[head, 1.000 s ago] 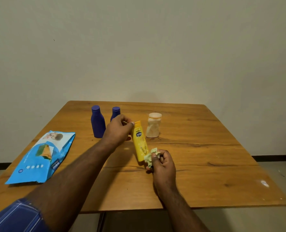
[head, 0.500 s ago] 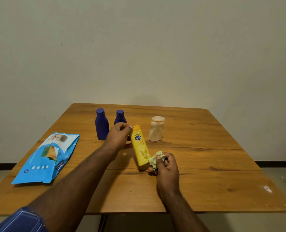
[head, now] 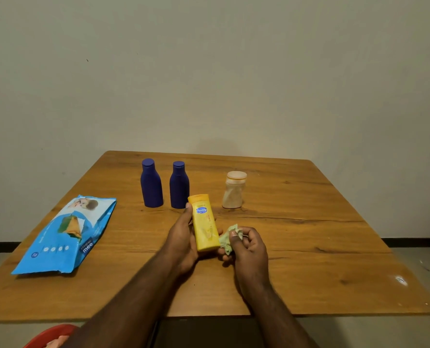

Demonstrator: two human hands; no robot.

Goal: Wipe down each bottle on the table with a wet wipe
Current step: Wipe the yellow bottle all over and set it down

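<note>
My left hand (head: 182, 237) grips a yellow bottle (head: 205, 223) along its left side, thumb near the cap, above the middle of the wooden table (head: 309, 247). A crumpled pale green wet wipe (head: 227, 238) is pinched in my right hand (head: 249, 243) and lies against the bottle's lower right side. Two dark blue bottles (head: 151, 187) (head: 179, 185) stand upright side by side behind the yellow one. A cream bottle with a pale lid (head: 233, 190) stands to their right.
A blue pack of wet wipes (head: 68, 234) lies flat on the table's left part. A plain wall rises behind the table. Something red (head: 48, 336) shows below the table's near edge at the lower left.
My left hand has slid from the yellow bottle's cap down to its side, closer to me. The bottle now stands more upright. My right hand still holds the wipe at its lower end.
</note>
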